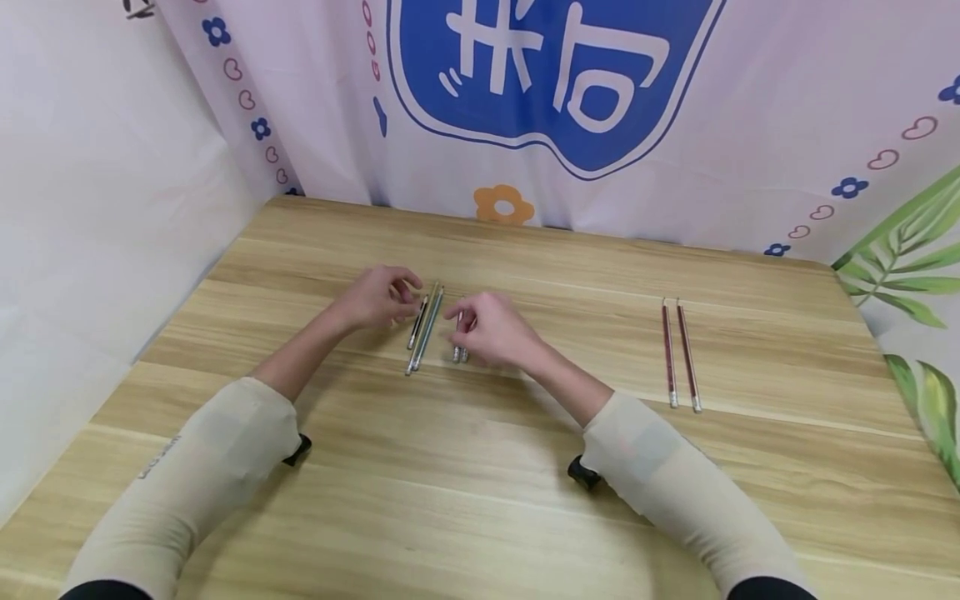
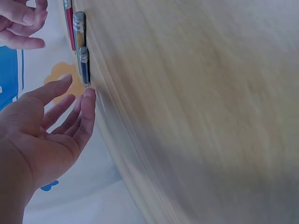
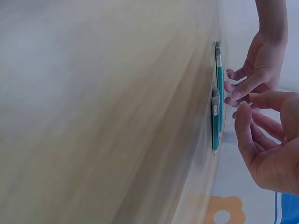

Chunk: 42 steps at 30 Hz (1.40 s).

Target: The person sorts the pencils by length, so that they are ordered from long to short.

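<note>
Several pencils lie in a loose group between the two hands. A short dark pencil (image 1: 417,323) is nearest my left hand (image 1: 381,297), whose fingers are loosely bent around nothing. Its fingertips come close to that pencil's far end in the left wrist view; whether they touch it I cannot tell. Beside it lie a longer yellowish pencil (image 2: 79,36) and a long teal pencil (image 1: 428,330). My right hand (image 1: 491,329) hovers over short pencils (image 1: 460,355), partly hiding them. In the right wrist view, a short teal pencil (image 3: 215,123) lies apart from its relaxed fingers.
Off to the right, two dark red pencils (image 1: 670,358) lie side by side on the wooden table (image 1: 480,483). A printed cloth (image 1: 330,100) hangs behind the table's far edge. White sheeting (image 1: 97,208) stands at the left.
</note>
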Each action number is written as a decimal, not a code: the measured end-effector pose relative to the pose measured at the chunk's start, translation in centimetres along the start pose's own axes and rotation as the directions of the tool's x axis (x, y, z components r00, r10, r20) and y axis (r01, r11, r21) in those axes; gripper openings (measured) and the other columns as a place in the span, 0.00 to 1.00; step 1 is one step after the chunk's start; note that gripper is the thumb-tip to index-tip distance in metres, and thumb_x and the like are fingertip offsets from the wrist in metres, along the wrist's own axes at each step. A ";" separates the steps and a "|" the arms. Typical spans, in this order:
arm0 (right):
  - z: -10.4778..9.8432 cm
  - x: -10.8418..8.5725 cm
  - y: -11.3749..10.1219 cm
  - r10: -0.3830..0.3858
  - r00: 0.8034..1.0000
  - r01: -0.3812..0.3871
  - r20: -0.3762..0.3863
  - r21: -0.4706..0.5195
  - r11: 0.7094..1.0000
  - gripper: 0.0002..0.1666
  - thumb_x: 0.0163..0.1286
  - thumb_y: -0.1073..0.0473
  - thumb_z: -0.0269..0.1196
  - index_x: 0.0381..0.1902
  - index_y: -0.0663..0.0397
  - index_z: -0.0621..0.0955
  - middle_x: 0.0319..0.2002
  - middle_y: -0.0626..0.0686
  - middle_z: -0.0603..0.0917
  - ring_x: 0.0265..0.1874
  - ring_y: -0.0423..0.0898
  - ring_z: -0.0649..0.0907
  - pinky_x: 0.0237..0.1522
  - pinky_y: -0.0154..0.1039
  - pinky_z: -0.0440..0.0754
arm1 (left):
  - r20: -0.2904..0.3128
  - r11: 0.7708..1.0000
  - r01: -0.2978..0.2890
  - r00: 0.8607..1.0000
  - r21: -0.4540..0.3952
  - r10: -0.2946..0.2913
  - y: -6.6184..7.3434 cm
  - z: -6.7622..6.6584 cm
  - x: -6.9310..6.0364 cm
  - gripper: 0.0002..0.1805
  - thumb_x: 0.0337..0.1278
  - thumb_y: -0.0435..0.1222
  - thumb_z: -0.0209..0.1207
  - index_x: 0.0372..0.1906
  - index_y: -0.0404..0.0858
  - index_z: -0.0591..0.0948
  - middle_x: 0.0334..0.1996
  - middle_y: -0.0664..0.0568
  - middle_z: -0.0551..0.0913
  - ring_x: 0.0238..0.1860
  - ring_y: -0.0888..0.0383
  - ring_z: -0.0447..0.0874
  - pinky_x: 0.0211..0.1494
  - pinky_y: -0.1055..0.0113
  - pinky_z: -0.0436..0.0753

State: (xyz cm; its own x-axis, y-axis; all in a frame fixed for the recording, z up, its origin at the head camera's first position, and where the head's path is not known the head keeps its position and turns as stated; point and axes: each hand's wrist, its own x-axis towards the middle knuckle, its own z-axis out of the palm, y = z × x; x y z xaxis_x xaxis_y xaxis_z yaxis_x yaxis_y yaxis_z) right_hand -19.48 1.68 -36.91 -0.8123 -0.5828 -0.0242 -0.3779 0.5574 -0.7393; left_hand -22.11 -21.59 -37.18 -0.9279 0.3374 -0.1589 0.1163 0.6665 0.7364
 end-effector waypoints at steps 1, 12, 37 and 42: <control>0.1 0.1 -0.1 0.003 1.000 -0.003 0.002 -0.004 1.000 0.17 0.69 0.65 0.70 0.54 0.65 0.85 0.30 0.52 0.87 0.20 0.40 0.82 0.23 0.31 0.82 | 0.004 1.000 0.000 1.000 0.000 0.000 0.0 0.0 0.0 0.21 0.65 0.25 0.65 0.60 0.23 0.77 0.41 0.38 0.81 0.34 0.52 0.83 0.31 0.66 0.88; 1.2 1.2 -1.3 0.024 0.999 -0.025 0.036 0.015 1.000 0.16 0.68 0.67 0.67 0.53 0.65 0.86 0.31 0.52 0.89 0.18 0.45 0.84 0.22 0.30 0.83 | 0.002 1.000 0.004 1.000 0.017 -0.004 -0.1 -0.2 -0.3 0.20 0.64 0.25 0.65 0.59 0.23 0.77 0.40 0.38 0.81 0.34 0.51 0.84 0.29 0.69 0.87; 3.0 3.5 -1.5 -0.024 0.997 0.026 0.068 -0.026 0.999 0.13 0.69 0.72 0.66 0.51 0.65 0.86 0.41 0.56 0.89 0.42 0.47 0.87 0.45 0.30 0.86 | -0.015 0.999 -0.002 1.000 0.054 0.003 -0.8 -1.2 -1.0 0.21 0.64 0.25 0.66 0.59 0.22 0.77 0.39 0.37 0.82 0.32 0.51 0.84 0.28 0.69 0.87; 3.0 3.5 -1.8 -0.030 0.997 0.032 0.070 -0.041 0.999 0.12 0.69 0.71 0.67 0.50 0.65 0.86 0.41 0.56 0.90 0.43 0.47 0.88 0.46 0.31 0.86 | -0.018 0.998 -0.010 1.000 0.054 0.011 -0.9 -1.3 -1.1 0.21 0.64 0.25 0.66 0.59 0.21 0.77 0.38 0.37 0.83 0.32 0.50 0.85 0.29 0.68 0.87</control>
State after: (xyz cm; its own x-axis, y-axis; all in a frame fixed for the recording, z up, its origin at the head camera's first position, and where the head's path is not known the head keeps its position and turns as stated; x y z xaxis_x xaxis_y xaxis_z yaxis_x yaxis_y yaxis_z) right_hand -20.27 -3.14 -37.70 -0.7677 -0.6389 -0.0493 -0.4217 0.5617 -0.7118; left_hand -21.69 -23.40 -36.81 -0.9328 0.3323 -0.1392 0.1441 0.6983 0.7012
